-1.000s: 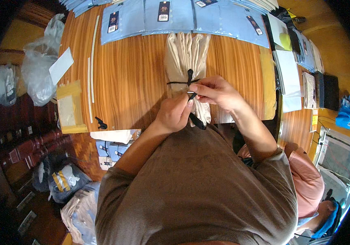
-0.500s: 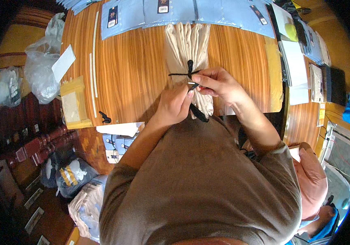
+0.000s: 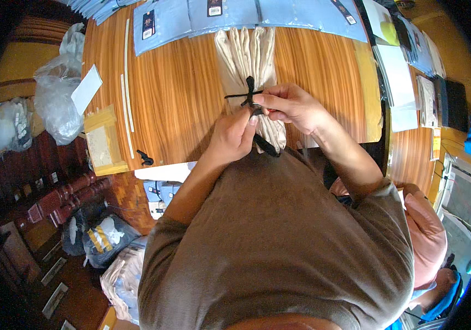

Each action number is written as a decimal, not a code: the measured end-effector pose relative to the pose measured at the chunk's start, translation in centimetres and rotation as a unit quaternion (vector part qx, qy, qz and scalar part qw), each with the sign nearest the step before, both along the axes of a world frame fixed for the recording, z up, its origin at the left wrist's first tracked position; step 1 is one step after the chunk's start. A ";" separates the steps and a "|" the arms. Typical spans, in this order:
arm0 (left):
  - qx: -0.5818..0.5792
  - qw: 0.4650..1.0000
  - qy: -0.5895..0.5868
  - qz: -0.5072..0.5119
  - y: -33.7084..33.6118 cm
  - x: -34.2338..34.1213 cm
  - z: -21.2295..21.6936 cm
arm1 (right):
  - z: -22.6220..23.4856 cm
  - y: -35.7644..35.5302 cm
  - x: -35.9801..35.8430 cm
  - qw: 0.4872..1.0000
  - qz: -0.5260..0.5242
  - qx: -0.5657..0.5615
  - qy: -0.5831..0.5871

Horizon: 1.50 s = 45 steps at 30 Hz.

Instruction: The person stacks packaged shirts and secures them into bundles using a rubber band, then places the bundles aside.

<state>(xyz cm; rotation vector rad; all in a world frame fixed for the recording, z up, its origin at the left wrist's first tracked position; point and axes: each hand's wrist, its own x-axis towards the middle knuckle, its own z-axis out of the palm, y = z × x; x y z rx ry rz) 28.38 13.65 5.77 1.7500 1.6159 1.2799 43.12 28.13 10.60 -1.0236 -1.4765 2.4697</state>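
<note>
A bundle of cream folded cloth [image 3: 244, 52] lies on the wooden table, reaching from the blue packets toward my body. Round its middle runs a black cord [image 3: 250, 85], crossed into a knot with a loop sticking up. My left hand [image 3: 234, 132] pinches a black strip of the tie just below the crossing. Fingers and thumb of my right hand [image 3: 290, 105] are closed on the tie from the other side, close to my left fingertips. Between the hands the exact hold is partly hidden. A black tail end [image 3: 265, 145] hangs over the bundle's near part.
Several light blue packed shirts [image 3: 290, 14] line the table's far side. A short black cord [image 3: 144, 158] lies at the near left, beside a taped patch [image 3: 103, 140]. Clear plastic bags [image 3: 59, 104] hang at left. Another person in a pink top [image 3: 425, 231] is at the right.
Both hands stay at the knot. The black strip between my fingertips has turned and bunched closer to the crossing. The view has shifted slightly.
</note>
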 end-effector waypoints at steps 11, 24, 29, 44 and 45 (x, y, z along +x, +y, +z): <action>-0.258 0.930 -0.125 0.229 -14.0 -5.6 -4.8 | -6.0 3.6 6.7 0.974 -0.224 0.035 -0.027; -0.190 0.955 -0.226 0.019 -8.1 -4.7 -0.9 | -9.4 4.3 2.8 0.727 -0.115 0.677 0.010; -0.032 0.884 -0.464 0.036 -5.2 -3.7 -6.1 | -7.3 0.6 -5.4 0.778 -0.084 0.618 0.076; -0.168 0.750 -0.561 0.305 -13.0 -12.2 -9.5 | -10.7 1.6 -11.0 0.661 0.046 0.746 -0.066; -0.164 0.766 -0.547 0.294 -13.5 -13.0 -9.0 | -9.8 1.2 -10.6 0.656 0.058 0.748 -0.082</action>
